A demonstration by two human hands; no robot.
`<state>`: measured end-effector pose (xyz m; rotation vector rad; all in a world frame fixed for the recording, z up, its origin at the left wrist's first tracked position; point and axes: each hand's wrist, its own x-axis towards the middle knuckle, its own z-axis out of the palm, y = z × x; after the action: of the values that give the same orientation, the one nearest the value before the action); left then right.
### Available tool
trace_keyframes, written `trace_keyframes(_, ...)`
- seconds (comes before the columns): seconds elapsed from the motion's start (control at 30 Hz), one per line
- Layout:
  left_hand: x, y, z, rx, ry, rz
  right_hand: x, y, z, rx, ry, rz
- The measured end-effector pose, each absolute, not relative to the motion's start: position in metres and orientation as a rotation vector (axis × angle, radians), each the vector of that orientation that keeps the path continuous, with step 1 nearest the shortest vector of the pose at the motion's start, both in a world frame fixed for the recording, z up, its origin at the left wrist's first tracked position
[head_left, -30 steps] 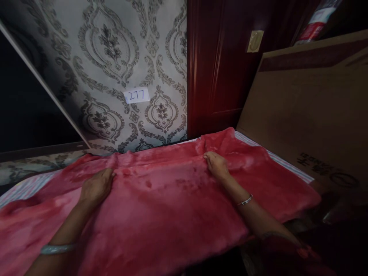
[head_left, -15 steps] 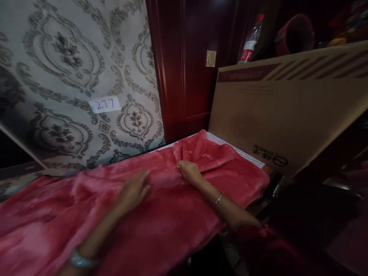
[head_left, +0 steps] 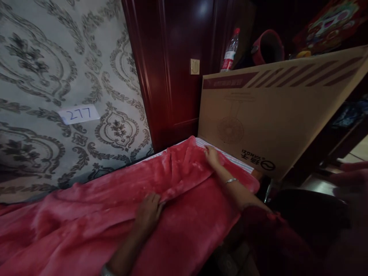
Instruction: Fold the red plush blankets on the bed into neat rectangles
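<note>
A plush red blanket (head_left: 184, 222) lies spread over a long surface, with wrinkles and a raised fold running between my hands. My left hand (head_left: 148, 211) rests on its middle, fingers curled in and closed on the plush at the near end of that fold. Farther off, by the blanket's far right edge, my right hand (head_left: 212, 156) has its fingers bent down and closed on the cloth. A striped sheet (head_left: 237, 163) shows from under the blanket along the far edges. The fingertips of both hands are partly hidden.
A large cardboard box (head_left: 244, 119) stands upright beyond the right end. Behind its top edge are a plastic bottle (head_left: 230, 53) and a round red item (head_left: 268, 48). Patterned wallpaper (head_left: 120, 130) bearing a paper label (head_left: 80, 114) and a dark red wood panel (head_left: 169, 76) border the far side.
My right hand has moved right, toward the blanket's far edge. My left hand has come down onto the blanket and closed on it. The camera view has turned somewhat right.
</note>
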<state>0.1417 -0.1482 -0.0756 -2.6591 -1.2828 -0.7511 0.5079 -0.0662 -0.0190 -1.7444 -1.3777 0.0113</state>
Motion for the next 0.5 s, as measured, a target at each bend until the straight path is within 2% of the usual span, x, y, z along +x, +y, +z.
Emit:
trace_keyframes(0.27, 0.142, -0.148, -0.081, -2.559, -1.185, -0.861, 0.589, -0.042, -0.033, -2.019, -0.902, 0.339)
trace_keyframes(0.5, 0.131, -0.139, -0.077, -2.493, -1.126, -1.056, 0.597, -0.038, -0.027, -1.517, -0.738, 0.596)
